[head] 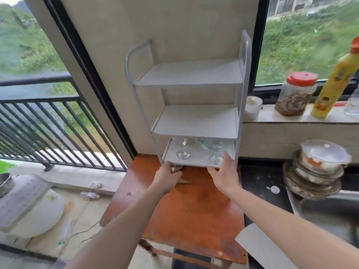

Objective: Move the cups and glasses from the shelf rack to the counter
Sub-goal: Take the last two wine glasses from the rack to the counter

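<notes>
Hands at the foot of the shelf rack [191,121], and the job looks to be right at its opening step, nothing lifted out yet. The left hand [168,176] sits at the front left corner of the bottom tier, fingers curled round something dark just under the edge (too blurred to name), so that grip reads as closed, though on what I cannot tell. The right hand [226,172] is spread, palm toward the tier's front lip, thumb up by the right post, pinching nothing. Glassware, then: all of it on the lowest tier, tucked beneath the middle shelf. Count what shows clearly and you get two stemmed pieces, the left wine glass [182,150] standing upright toward the left and the right wine glass [216,155] nearer the right front, close to the spread hand. Behind them sit pale greenish glass shapes [206,143], maybe two or three, the blur will not give a firm number. Three tiers, and the upper two are bare. Rack stands on an orange-brown table [186,206]; the dark worktop [260,177] runs off to the right, toward stacked dishes [318,171]. Next move, as I judge it, calls for reaching in under the low middle shelf, taking a stem low, and drawing it out level without clipping its neighbours.
</notes>
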